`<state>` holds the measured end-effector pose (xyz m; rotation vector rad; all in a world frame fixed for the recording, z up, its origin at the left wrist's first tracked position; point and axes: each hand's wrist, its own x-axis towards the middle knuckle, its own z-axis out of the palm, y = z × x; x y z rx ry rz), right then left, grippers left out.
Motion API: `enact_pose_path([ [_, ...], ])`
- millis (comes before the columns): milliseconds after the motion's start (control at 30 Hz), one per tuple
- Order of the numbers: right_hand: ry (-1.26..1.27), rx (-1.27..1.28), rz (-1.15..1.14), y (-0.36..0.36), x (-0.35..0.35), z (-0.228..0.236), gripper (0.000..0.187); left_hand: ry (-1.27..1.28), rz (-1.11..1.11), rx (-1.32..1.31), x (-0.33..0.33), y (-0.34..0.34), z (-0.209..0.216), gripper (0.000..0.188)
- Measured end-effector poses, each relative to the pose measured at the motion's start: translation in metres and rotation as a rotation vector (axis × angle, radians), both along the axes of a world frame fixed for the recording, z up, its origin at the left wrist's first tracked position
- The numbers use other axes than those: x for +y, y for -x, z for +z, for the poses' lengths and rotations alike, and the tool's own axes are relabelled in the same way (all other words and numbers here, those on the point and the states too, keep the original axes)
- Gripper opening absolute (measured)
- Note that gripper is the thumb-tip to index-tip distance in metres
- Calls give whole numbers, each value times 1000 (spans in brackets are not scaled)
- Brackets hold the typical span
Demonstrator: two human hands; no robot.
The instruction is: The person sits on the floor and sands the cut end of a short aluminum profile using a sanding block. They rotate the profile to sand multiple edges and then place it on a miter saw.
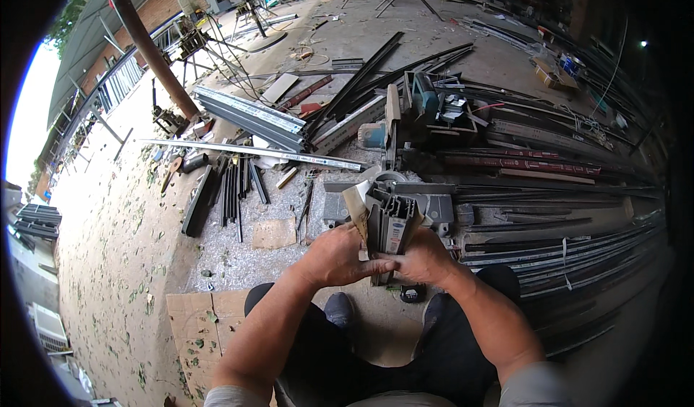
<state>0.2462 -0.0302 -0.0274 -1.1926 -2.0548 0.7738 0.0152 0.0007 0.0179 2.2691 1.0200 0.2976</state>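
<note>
daylight from left | floor (108, 197) overexposed there | right side dim | fisheye-curved edges, black corners

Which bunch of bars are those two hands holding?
The short dark bundle with a pale label, between the left hand and right hand. Other bars, like the long silvery bar to the left, lie apart from both hands.

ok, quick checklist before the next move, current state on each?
1. Left hand grip on the bundle of short dark metal profiles: ok, on its left side.
2. Right hand grip: ok, on the bundle's right side.
3. Hand protection: not ok, both hands bare.
4. Teal-bodied power saw stopped: cannot tell from one still.
5. Pale concrete floor free of offcuts: not ok, thin dark metal strips lie to the left.
</note>
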Motion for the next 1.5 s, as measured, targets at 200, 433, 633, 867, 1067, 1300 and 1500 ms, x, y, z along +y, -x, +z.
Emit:
enact_pose_path([
  [200, 73, 75, -23, -1, -2, 4, 41, 152, 218, 186, 4, 44, 18, 81],
  [433, 4, 72, -53, -2, 2, -3, 39, 198, 649, -271, 10, 131, -16, 55],
  [633, 13, 131, -70, 5, 1, 5, 37, 886, 747, -1058, -49, 209, -175, 72],
  [867, 27, 121, -123, 0, 1, 2, 36, 1269, 1232, -1101, -174, 217, -301, 59],
  [1067, -46, 171, -139, 3, 5, 0, 30, 1228, 1453, -1093, -236, 219, -280, 55],
  [1300, -38, 137, -100, 3, 1, 4, 34, 1094, 1511, -1168, -249, 218, -250, 50],
  [1500, -8, 134, -104, -1, -1, 6, 36, 659, 1292, -1231, -207, 208, -167, 46],
])
